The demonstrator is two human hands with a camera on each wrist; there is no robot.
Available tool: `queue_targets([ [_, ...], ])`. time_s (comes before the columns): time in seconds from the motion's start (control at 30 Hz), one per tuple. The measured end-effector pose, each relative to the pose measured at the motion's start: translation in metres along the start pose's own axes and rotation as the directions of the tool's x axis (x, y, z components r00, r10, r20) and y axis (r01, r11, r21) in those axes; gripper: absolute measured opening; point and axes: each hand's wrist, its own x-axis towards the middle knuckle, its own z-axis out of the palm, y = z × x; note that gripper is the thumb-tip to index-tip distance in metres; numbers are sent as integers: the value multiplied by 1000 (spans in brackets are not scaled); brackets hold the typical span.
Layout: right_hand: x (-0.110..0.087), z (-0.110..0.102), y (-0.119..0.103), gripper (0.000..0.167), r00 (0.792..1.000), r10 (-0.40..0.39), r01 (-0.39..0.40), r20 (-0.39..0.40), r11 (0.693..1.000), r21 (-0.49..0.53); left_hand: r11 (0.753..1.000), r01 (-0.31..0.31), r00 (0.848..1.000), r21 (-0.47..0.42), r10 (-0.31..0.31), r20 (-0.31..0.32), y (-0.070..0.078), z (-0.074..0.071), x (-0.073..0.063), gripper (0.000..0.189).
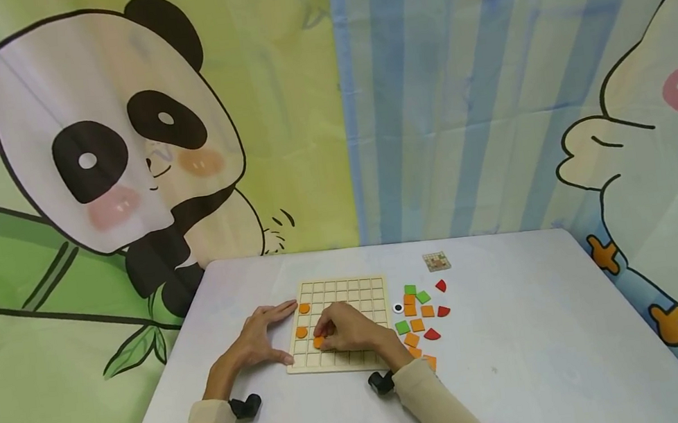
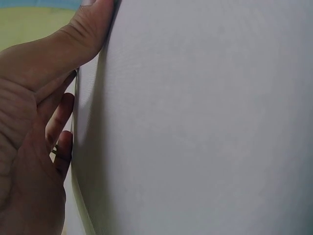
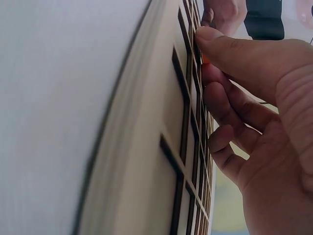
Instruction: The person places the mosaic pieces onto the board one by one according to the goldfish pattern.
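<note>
A pale wooden board (image 1: 356, 286) with a grid of square cells lies flat on the white table. My left hand (image 1: 255, 341) is spread along its left side, thumb and fingertips at the edge. Over the lower left cells, my right hand (image 1: 352, 330) pinches an orange disc (image 1: 319, 343) between thumb and fingers. Only a sliver of that orange disc (image 3: 205, 59) shows in the right wrist view, low against the grid. Two more orange discs sit on the board's left columns, an upper disc (image 1: 304, 308) and a lower disc (image 1: 301, 332).
Right of the board lie loose orange squares (image 1: 428, 311), green squares (image 1: 402, 328) and red wedges (image 1: 432, 334). A white ring-like piece with a dark centre (image 1: 398, 308) is beside the board. A small patterned card (image 1: 436, 261) lies farther back. Printed curtains hang behind the table.
</note>
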Motion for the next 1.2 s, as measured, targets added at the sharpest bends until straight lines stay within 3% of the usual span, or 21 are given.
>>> queue_targets([
  [0.67, 5, 4, -4, 14, 999, -53, 53, -5, 999, 8, 998, -66, 998, 15, 66, -25, -6, 2, 0, 126],
  [0.93, 5, 4, -7, 16, 999, -46, 46, -1, 999, -10, 1000, -16, 1000, 5, 16, -4, -6, 2, 2, 126],
  [1.2, 0, -1, -7, 22, 999, -49, 49, -8, 998, -26, 1000, -11, 1000, 18, 11, -5, -5, 1, 2, 126],
])
